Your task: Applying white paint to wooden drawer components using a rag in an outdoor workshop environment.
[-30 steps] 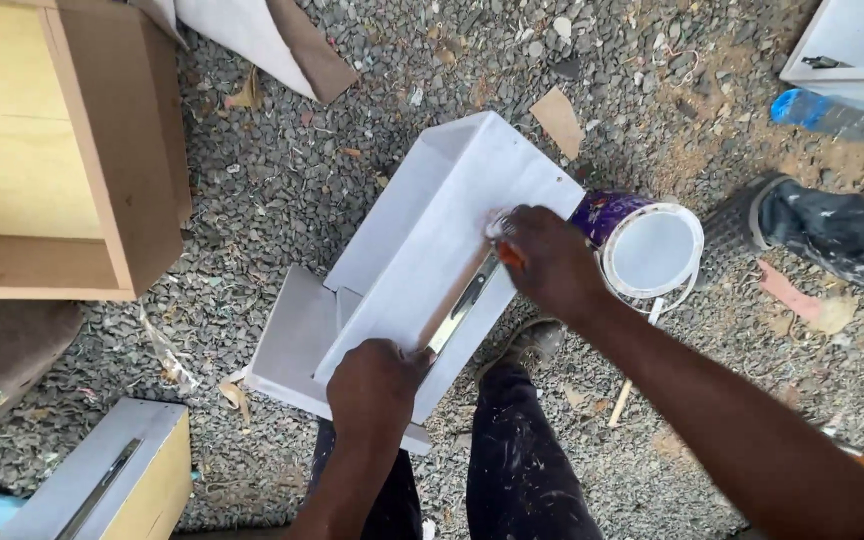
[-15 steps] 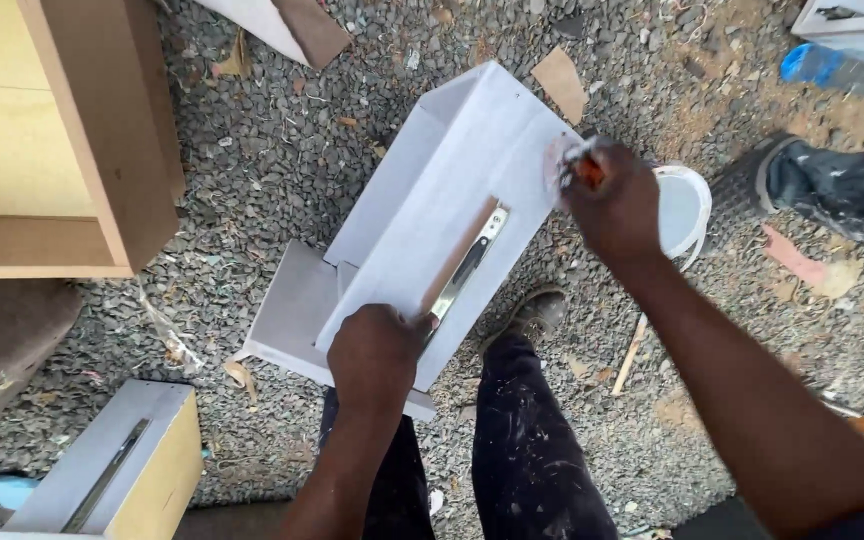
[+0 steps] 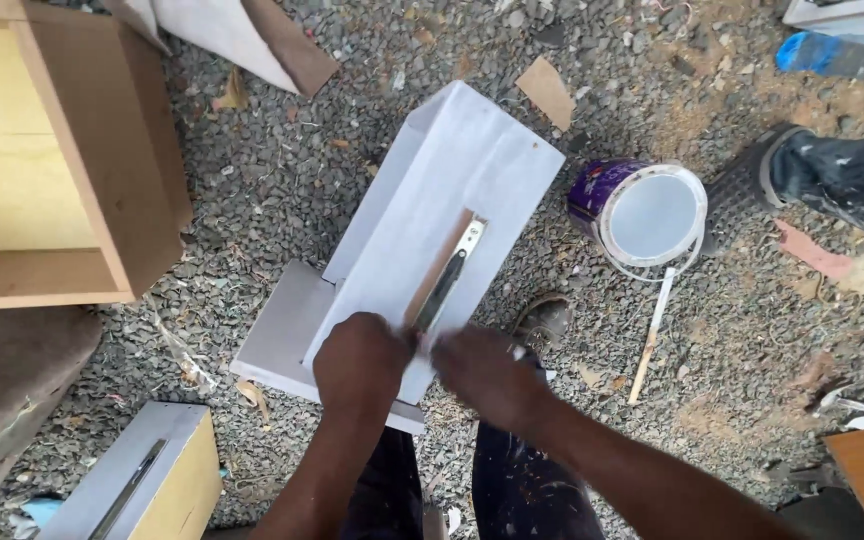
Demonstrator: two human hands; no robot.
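Drawer (image 3: pixel 422 215) tilts toward six o'clock; my left hand (image 3: pixel 362 362) clamps its near edge to steady it, right hand (image 3: pixel 487 372) beside, fingers blurred, grip unclear.

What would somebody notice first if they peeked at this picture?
First, the big white-painted wooden drawer box in the middle of the gravel, with a metal slide rail along its side. The left hand and right hand meet at its near end. To the right stands an open purple paint can.

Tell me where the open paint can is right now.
In the head view, the purple paint can with white paint lies on the gravel right of the white-painted wooden drawer, above a thin stir stick.
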